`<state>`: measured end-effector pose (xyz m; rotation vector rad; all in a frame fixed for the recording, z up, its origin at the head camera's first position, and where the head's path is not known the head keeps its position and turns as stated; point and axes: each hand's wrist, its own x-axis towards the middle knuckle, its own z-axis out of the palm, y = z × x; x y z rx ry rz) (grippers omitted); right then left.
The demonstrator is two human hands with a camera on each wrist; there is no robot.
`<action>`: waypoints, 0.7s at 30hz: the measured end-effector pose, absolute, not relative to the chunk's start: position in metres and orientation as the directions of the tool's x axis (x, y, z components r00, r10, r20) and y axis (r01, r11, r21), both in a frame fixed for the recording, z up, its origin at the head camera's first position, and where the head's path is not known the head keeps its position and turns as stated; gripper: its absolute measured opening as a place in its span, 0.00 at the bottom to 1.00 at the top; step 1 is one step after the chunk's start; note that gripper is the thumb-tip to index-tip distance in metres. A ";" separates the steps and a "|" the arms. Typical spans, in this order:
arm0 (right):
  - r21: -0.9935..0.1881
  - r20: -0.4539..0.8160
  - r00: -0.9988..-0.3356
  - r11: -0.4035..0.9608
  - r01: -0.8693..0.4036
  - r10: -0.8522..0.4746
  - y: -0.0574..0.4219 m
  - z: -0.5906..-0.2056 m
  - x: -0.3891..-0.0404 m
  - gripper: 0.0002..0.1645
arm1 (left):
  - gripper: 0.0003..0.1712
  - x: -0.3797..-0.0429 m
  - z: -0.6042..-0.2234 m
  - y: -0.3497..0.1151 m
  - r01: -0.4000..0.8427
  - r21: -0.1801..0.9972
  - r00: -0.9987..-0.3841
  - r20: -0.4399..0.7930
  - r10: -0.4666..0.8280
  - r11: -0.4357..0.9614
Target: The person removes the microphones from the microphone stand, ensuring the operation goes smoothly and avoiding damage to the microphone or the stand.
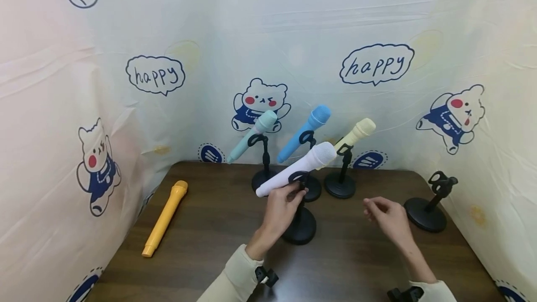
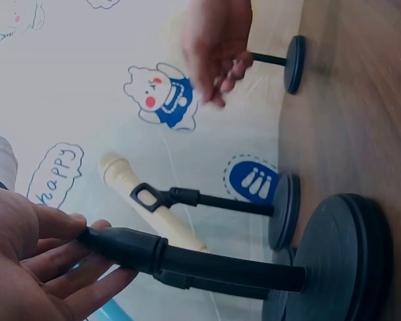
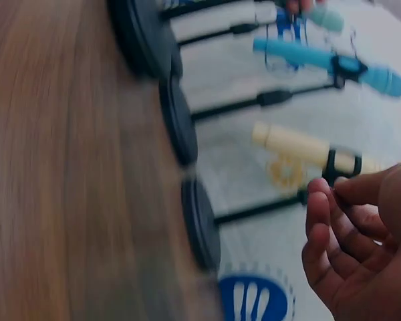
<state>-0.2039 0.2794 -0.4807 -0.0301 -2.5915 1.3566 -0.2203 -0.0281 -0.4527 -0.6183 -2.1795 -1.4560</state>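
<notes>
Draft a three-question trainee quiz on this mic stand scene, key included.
1. Multiple choice: which one lies on the tabletop rather than in a stand?
A) the blue microphone
B) the orange microphone
C) the cream microphone

2. True or false: the rightmost stand in the head view has no microphone in its clip.

3. Short answer: the left hand grips the neck of the front stand. What colour is the microphone in that stand?

Key:
1. B
2. True
3. White; the white microphone sits tilted in the clip above the left hand.
</notes>
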 end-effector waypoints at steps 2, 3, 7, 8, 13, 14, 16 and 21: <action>-0.835 0.185 -0.981 0.535 -0.126 0.057 0.264 -0.479 -0.204 0.16 | 0.06 -0.218 -0.453 -0.025 0.582 0.736 -0.805 0.583 0.114 0.346; -0.844 0.188 -0.982 0.515 -0.148 0.027 0.257 -0.478 -0.203 0.14 | 0.06 -0.217 -0.452 -0.023 0.577 0.741 -0.809 0.577 0.113 0.343; -0.853 0.232 -0.970 0.463 -0.241 -0.078 0.230 -0.477 -0.203 0.08 | 0.07 -0.214 -0.452 -0.017 0.569 0.752 -0.815 0.569 0.108 0.334; -0.846 0.244 -0.965 0.464 -0.262 -0.099 0.224 -0.478 -0.202 0.08 | 0.07 -0.214 -0.452 -0.015 0.569 0.751 -0.815 0.570 0.108 0.334; -0.812 0.294 -0.940 0.473 -0.341 -0.172 0.198 -0.484 -0.203 0.16 | 0.08 -0.212 -0.455 -0.009 0.586 0.726 -0.800 0.590 0.111 0.360; -0.815 0.292 -0.939 0.467 -0.343 -0.181 0.194 -0.485 -0.203 0.18 | 0.09 -0.211 -0.455 -0.008 0.588 0.721 -0.797 0.593 0.112 0.365; -0.822 0.296 -0.936 0.449 -0.352 -0.191 0.188 -0.488 -0.203 0.20 | 0.10 -0.210 -0.456 -0.007 0.588 0.721 -0.798 0.592 0.117 0.367; -0.823 0.313 -0.926 0.426 -0.375 -0.210 0.178 -0.496 -0.203 0.27 | 0.11 -0.207 -0.459 -0.003 0.582 0.732 -0.806 0.576 0.135 0.353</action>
